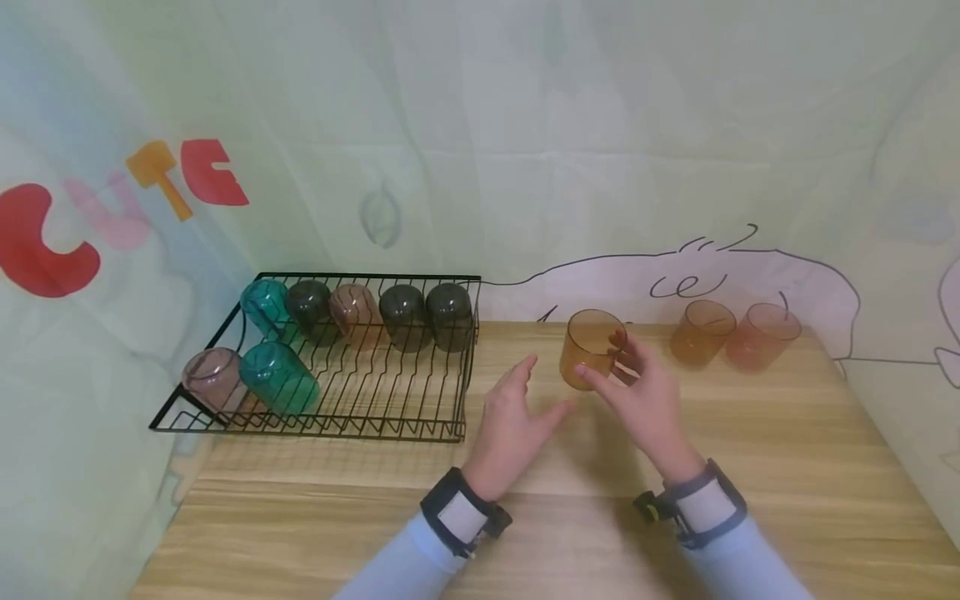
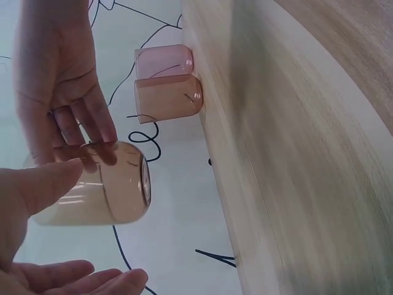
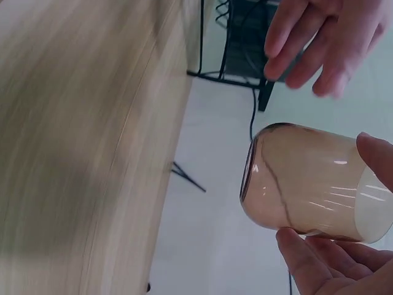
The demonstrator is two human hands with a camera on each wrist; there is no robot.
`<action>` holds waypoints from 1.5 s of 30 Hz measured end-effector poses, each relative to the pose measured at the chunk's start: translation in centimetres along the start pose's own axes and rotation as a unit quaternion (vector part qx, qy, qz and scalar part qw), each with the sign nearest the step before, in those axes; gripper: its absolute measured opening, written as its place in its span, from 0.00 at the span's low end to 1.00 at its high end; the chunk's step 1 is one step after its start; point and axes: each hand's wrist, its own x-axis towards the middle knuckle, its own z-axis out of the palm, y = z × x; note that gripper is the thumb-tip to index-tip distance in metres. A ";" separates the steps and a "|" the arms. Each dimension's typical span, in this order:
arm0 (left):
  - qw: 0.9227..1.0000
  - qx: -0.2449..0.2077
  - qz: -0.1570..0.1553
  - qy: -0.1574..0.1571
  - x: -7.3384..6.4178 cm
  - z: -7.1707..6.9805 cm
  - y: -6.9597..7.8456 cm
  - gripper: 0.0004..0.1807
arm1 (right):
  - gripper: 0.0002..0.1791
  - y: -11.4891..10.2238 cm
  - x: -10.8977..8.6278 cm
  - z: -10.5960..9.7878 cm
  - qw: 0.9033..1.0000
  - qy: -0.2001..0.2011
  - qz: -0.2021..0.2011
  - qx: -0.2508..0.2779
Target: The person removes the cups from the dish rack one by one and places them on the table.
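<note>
My right hand [image 1: 648,400] grips an amber glass [image 1: 588,354] by its side, thumb in front and fingers round the right. The glass is upright with its mouth up, and the left wrist view shows its base raised off the table. My left hand [image 1: 513,425] is just left of the glass, its fingers spread and apart from it. In the right wrist view, the left fingers [image 3: 307,49] hang beside the amber glass [image 3: 307,181] without touching it.
A black wire rack [image 1: 375,429] at the left holds several upside-down glasses: teal [image 1: 277,379], dark grey [image 1: 405,317] and pinkish [image 1: 213,379]. Another amber glass [image 1: 701,333] and a pink glass [image 1: 761,337] stand upright at the table's back right. A printed cloth [image 1: 480,150] hangs behind.
</note>
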 end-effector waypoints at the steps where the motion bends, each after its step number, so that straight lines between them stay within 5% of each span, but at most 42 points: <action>1: 1.000 0.005 0.001 0.000 0.0 0.0 -0.1 0.43 | 0.44 0.3 0.3 -0.2 1.000 0.007 0.003 -0.005; 17: 1.000 0.028 0.000 -0.001 0.1 0.0 -0.9 0.42 | 0.45 5.4 4.1 -2.2 0.992 0.081 0.071 -0.073; 45: 0.999 0.039 -0.009 -0.020 -0.1 0.4 -1.5 0.41 | 0.51 8.1 5.9 -2.6 0.980 0.085 0.129 -0.129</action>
